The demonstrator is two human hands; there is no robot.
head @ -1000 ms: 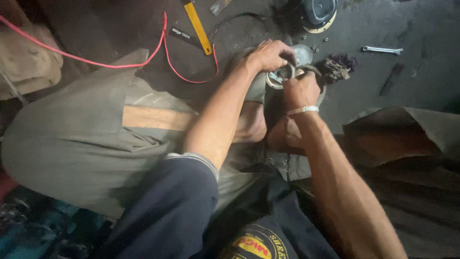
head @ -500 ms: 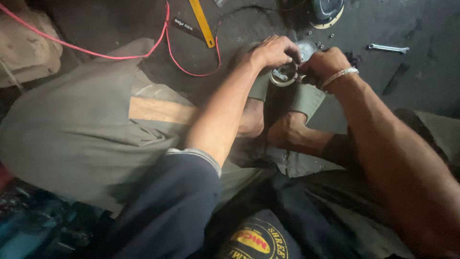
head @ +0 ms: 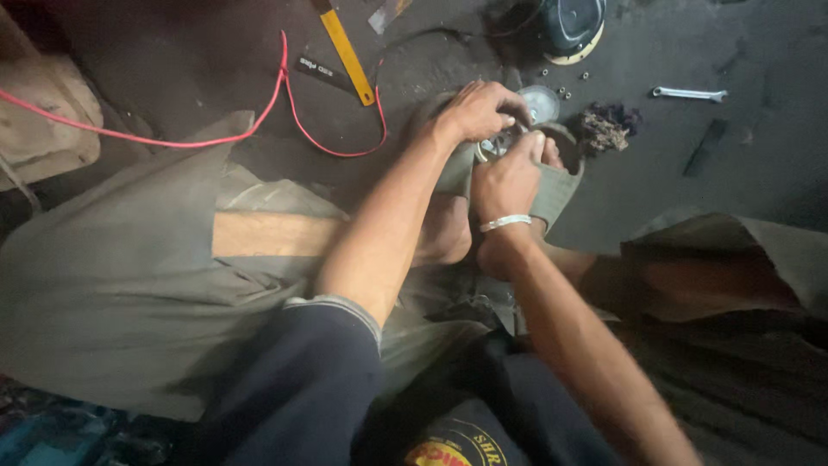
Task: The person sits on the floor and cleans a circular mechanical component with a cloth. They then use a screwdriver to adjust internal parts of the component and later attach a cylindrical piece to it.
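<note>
My left hand (head: 476,109) and my right hand (head: 509,177) close together around a small round metal part (head: 493,147) that rests on a grey-green sandal (head: 552,185) on the dark floor. The left hand grips the part from above, its fingers curled over the top. The right hand holds it from the near side, thumb up, with a silver bracelet (head: 505,223) on the wrist. Most of the metal part is hidden under the fingers. A round shiny disc (head: 542,102) lies just behind the hands.
A yellow flat tool (head: 345,53) and a looping red wire (head: 285,95) lie to the left. A small wrench (head: 688,92), loose nuts (head: 565,86), a dark fibrous clump (head: 604,129) and a round dark device (head: 571,24) sit at the back. My bare feet (head: 444,229) rest below the hands.
My right hand has swung back from the right side of the part to its near side, forearm now pointing straight up the frame. The left hand stayed on the part.
</note>
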